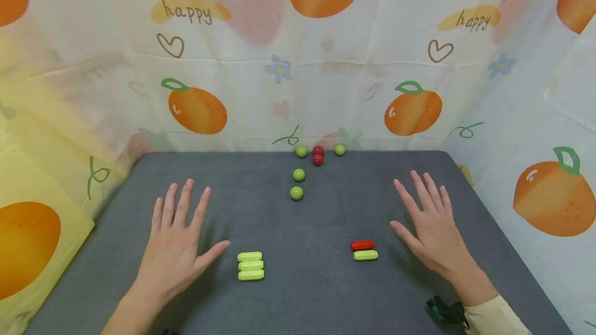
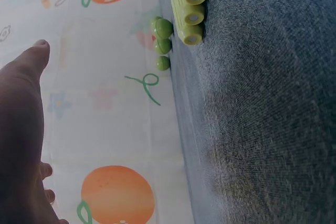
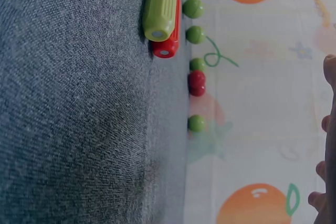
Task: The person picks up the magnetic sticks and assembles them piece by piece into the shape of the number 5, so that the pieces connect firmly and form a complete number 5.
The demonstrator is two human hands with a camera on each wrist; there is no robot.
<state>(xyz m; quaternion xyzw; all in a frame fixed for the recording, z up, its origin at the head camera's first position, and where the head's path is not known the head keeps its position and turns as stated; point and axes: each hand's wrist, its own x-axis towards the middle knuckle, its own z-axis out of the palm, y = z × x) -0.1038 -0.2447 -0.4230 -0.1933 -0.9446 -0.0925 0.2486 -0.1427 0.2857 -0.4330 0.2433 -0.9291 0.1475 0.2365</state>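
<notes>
Left hand [image 1: 179, 252] and right hand [image 1: 433, 234], fingers spread wide, both empty. Between them, near side: three lime rods [image 1: 251, 265] side by side, left; one red rod [image 1: 362, 245] beside a single lime rod [image 1: 366, 255], right.

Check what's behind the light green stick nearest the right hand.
The red stick lies close behind the light green stick. In the right wrist view, part of the red stick is covered, so can't be seen.

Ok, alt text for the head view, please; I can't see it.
A person's left grip and right grip, bare hands spread open, hold nothing over a grey table. Three lime sticks lie by the left, a red stick and another lime stick by the right. Farther back are four green balls and two red balls, with fruit-print cloth behind.
</notes>
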